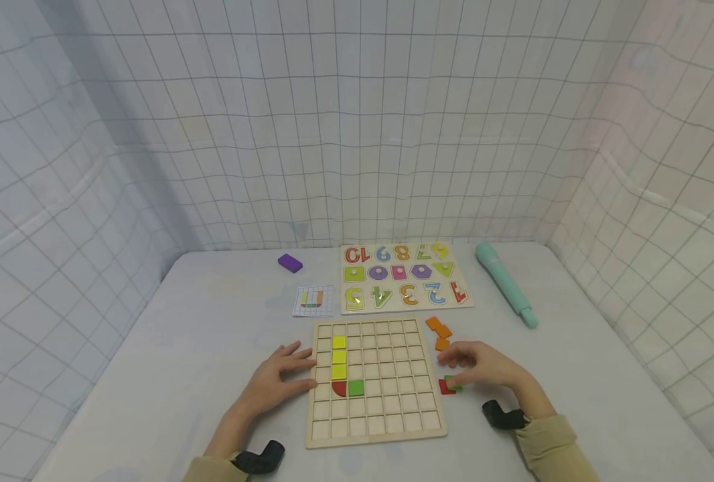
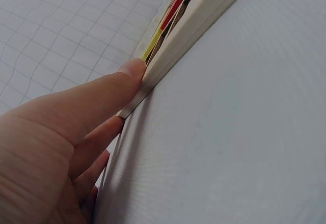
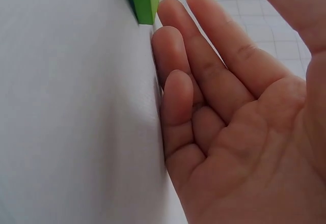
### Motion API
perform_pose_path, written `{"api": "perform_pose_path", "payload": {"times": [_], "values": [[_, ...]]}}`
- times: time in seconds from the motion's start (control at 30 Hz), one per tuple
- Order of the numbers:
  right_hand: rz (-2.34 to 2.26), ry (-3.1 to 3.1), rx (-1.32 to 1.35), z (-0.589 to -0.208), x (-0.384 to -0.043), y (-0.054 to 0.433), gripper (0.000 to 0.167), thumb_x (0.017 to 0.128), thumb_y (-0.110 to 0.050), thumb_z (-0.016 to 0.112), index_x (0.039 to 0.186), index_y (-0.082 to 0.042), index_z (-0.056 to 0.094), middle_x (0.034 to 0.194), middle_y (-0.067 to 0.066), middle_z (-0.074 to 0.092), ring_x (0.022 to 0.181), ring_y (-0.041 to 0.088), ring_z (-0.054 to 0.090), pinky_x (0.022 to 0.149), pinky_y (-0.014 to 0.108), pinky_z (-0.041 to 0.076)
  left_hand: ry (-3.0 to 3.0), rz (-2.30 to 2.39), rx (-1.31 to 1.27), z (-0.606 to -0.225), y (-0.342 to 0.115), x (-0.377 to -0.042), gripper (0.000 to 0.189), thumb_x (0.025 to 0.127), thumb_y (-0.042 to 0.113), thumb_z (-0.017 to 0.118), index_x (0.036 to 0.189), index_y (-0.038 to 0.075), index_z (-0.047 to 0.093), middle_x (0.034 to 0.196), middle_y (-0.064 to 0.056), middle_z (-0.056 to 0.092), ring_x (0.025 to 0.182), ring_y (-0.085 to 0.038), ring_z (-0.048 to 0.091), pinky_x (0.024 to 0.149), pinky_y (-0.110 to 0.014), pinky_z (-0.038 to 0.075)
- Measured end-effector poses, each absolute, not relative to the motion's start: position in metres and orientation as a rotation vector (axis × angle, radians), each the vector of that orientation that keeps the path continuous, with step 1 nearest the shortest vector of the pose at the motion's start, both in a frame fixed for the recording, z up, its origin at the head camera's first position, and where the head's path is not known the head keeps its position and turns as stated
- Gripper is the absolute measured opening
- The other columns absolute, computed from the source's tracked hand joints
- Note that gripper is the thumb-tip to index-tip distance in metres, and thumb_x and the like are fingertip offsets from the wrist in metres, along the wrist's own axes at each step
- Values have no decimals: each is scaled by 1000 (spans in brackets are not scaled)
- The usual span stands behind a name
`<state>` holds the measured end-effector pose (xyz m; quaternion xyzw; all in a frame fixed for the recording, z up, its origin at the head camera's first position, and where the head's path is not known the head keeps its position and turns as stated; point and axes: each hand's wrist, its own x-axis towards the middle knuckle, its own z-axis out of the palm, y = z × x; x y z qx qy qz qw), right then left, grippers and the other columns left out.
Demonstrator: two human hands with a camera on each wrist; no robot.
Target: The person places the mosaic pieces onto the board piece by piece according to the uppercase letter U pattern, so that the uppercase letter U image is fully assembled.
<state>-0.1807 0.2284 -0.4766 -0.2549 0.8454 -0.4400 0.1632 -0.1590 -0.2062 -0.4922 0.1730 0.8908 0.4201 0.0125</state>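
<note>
A wooden grid board (image 1: 376, 443) holds a column of yellow square tiles (image 1: 339, 357), a red rounded tile (image 1: 339, 388) and a green square tile (image 1: 356, 387). Along the board's left edge rests my left hand (image 1: 274, 380), its thumb and fingertips extended against the rim. My right hand (image 1: 483, 365) hovers low at the board's right side, fingers loosely bent. Its thumb overlaps a loose green tile (image 1: 457, 386), which lies partly over a red tile (image 1: 446, 388). The right wrist view shows a green tile (image 3: 146, 0) just past the fingertips, with nothing against the palm.
Orange tiles (image 1: 434, 324) lie just beyond the right hand. Behind the board are a pattern card (image 1: 313, 312), a number-and-shape puzzle (image 1: 405, 306) and a purple block (image 1: 290, 263). A teal stick-like object (image 1: 506, 284) lies at the back right.
</note>
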Motion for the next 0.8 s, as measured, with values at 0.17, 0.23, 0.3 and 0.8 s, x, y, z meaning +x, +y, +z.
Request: {"api": "perform_pose_path", "payload": {"times": [0.17, 0.23, 0.3, 0.8], "values": [[-1235, 2410, -715, -476, -179, 228, 37, 75, -26, 80, 106, -12, 67, 96, -2, 64, 86, 17, 54, 74, 22, 46, 2777, 1304, 535, -492, -206, -159, 45, 75, 39, 78, 112, 15, 71, 130, -3, 57, 137, -29, 30, 116, -47, 14], [-1221, 2406, -705, -475, -178, 228, 37, 74, -26, 80, 105, -13, 66, 97, -3, 64, 87, 17, 53, 75, 22, 46, 2778, 1301, 531, -492, -206, -158, 45, 75, 39, 78, 112, 15, 71, 130, -3, 57, 137, -29, 30, 116, -47, 14], [-1205, 2403, -698, -475, -178, 228, 36, 73, -26, 81, 105, -14, 67, 98, -4, 64, 89, 16, 53, 78, 23, 47, 2779, 1298, 528, -492, -206, -158, 45, 75, 39, 78, 112, 15, 71, 130, -3, 57, 137, -29, 30, 116, -47, 14], [-1204, 2364, -744, -471, -174, 230, 37, 70, -19, 82, 102, -10, 66, 97, 0, 64, 88, 17, 53, 80, 23, 47, 2784, 1307, 544, -492, -206, -158, 44, 74, 39, 78, 111, 15, 71, 130, -3, 57, 136, -29, 30, 116, -48, 15]]}}
